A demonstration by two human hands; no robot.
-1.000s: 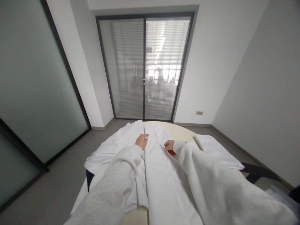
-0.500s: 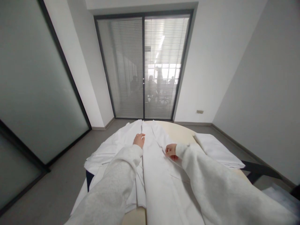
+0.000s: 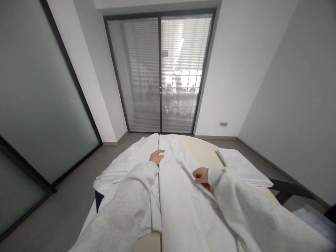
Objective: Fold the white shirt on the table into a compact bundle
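A white coat-like garment [image 3: 175,189] lies spread lengthwise on a pale round table [image 3: 203,148], on top of other white cloth [image 3: 123,168]. My left hand [image 3: 156,156] rests flat on the garment near its far end, fingers together and pointing away. My right hand [image 3: 201,175] pinches the garment's right front edge between thumb and fingers, a little nearer to me. Both arms wear light grey sleeves.
A folded stack of white cloth [image 3: 243,166] lies at the table's right side. A dark chair part [image 3: 288,190] shows beyond it. Sliding glass doors with blinds [image 3: 160,73] close the far wall, with people dimly visible behind. Grey floor surrounds the table.
My right hand has slid along the garment's right edge toward me and to the right. My left hand has stayed nearly in place on the cloth.
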